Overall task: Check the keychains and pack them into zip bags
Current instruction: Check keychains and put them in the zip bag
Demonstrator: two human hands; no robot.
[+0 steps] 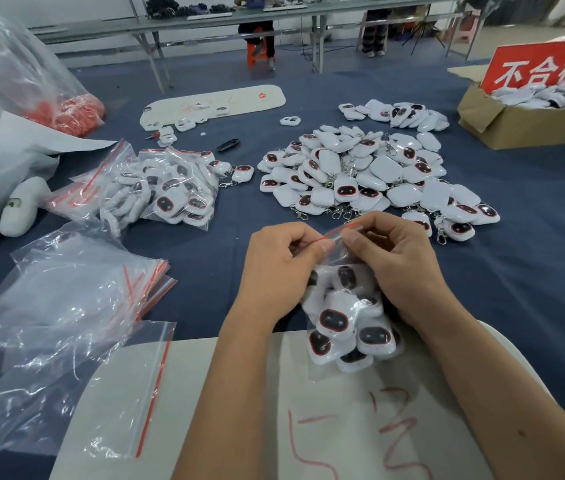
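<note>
At the centre of the head view, two bare hands held one clear zip bag with a red seal strip above a pale board marked with red scribbles. The left hand pinched the red strip between thumb and curled fingers at its left end. The right hand pinched the same strip at its right end, fingers curled, thumb pressed on the seal. Inside this bag, about seven white rounded-square keychains with black red-rimmed faces were visible; the exact count could not be told.

Beyond the hands, one large loose pile of the same white keychains lay on the dark blue table cloth, too many to count. One smaller heap lay behind it, well apart from the hands. To the left, a cluster of filled zip bags rested on the cloth; the number of bags could not be told. Near the left forearm lay a stack of empty clear zip bags, with one single empty bag partly on the board.

At the far right stood one brown cardboard box holding white keychains, with one red sign bearing white characters standing in it.
</note>
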